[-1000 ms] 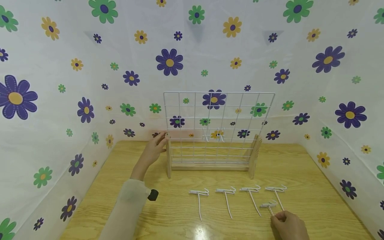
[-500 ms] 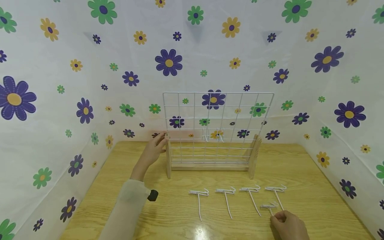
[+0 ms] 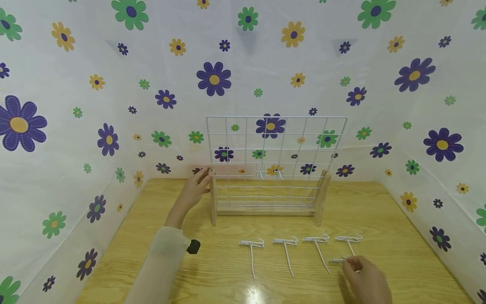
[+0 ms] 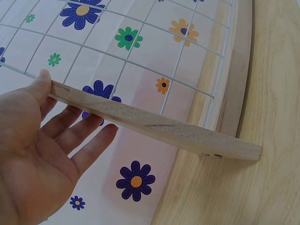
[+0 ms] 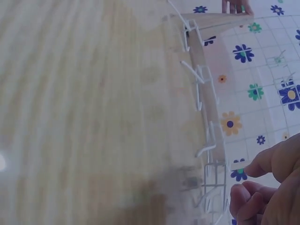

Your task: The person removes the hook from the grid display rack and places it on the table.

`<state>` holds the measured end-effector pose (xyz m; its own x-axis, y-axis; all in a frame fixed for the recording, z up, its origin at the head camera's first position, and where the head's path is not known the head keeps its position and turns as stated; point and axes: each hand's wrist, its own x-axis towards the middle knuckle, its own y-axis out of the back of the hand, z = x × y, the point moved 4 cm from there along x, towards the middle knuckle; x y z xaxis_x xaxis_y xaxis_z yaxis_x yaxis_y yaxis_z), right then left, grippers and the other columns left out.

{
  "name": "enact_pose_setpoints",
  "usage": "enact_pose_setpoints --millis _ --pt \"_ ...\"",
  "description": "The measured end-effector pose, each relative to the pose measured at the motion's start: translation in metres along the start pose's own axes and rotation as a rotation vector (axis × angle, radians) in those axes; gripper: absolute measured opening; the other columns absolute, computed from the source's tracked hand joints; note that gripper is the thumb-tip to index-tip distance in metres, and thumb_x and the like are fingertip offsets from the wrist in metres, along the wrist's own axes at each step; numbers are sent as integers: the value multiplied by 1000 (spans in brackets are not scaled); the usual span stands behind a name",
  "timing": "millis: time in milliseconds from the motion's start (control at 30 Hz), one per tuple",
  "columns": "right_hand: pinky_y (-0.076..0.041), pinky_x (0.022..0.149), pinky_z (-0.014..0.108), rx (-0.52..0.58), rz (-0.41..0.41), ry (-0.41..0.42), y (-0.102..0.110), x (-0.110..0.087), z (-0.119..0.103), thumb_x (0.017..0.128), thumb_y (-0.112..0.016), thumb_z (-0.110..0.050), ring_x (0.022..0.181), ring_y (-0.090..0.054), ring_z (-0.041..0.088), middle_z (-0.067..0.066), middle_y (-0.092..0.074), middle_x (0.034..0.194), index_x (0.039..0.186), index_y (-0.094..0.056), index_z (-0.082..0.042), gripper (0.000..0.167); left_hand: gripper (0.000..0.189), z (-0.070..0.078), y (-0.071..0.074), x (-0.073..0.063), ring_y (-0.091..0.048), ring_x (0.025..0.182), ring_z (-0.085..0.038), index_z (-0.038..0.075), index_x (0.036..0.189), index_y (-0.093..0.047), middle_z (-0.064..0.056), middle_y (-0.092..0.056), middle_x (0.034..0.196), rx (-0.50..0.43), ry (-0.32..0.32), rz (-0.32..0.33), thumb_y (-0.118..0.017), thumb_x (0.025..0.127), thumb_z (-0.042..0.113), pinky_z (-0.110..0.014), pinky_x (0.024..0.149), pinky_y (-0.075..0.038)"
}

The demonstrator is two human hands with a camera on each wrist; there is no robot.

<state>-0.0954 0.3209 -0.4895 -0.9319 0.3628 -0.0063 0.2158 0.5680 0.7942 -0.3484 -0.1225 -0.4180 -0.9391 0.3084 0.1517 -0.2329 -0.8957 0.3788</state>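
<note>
A white wire grid panel (image 3: 235,143) stands in a wooden stand with a left post (image 4: 154,124). My left hand (image 3: 193,190) holds that post near its top, thumb on one side and fingers on the other, as the left wrist view shows. My right hand (image 3: 366,278) pinches a white wire hook (image 3: 337,261) between thumb and index finger; most of its stem is hidden behind the fingers. It is close over the table, just in front of the rightmost hook (image 3: 349,239) lying there. Two white hooks (image 3: 279,172) hang near the middle of the panel.
Several more white hooks (image 3: 286,242) lie in a row on the wood-grain table (image 3: 212,270), in front of the stand. A right wooden post (image 3: 322,198) supports the panel's other side. Flower-patterned white cloth (image 3: 171,139) encloses the back and sides.
My right hand has moved slightly forward, and the hook it pinches now points more end-on, with less stem showing. The left hand has stayed on the post.
</note>
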Motion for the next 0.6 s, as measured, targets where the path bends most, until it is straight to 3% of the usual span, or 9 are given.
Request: enact_pose_setpoints --millis 167,300,467,600 --pt "-54 52 25 39 33 38 5 5 -21 101 -64 -23 69 -66 16 10 -74 92 112 -69 9 34 58 0 0 -1 -49 138 -43 7 162 -33 -24 -42 157 2 -2 4 -45 112 35 -48 102 -57" --pt "-51 44 24 80 68 88 9 10 -41 102 -62 -22 69 -65 16 14 -73 97 114 -69 8 33 58 -1 0 0 -49 137 -42 8 162 -33 -23 -42 158 3 0 8 -46 112 36 -48 102 -57" --pt "-45 36 24 110 173 239 16 17 -70 101 -64 -16 63 -63 13 12 -73 91 109 -71 7 26 58 -1 -1 -1 -49 138 -42 10 162 -34 -23 -42 158 1 7 11 -46 112 36 -48 102 -57" --pt "-44 35 24 135 227 311 20 23 -90 100 -64 -14 62 -61 12 9 -72 87 107 -73 5 22 59 -2 0 -1 -49 137 -43 11 162 -34 -23 -42 158 1 14 17 -46 111 38 -48 100 -58"
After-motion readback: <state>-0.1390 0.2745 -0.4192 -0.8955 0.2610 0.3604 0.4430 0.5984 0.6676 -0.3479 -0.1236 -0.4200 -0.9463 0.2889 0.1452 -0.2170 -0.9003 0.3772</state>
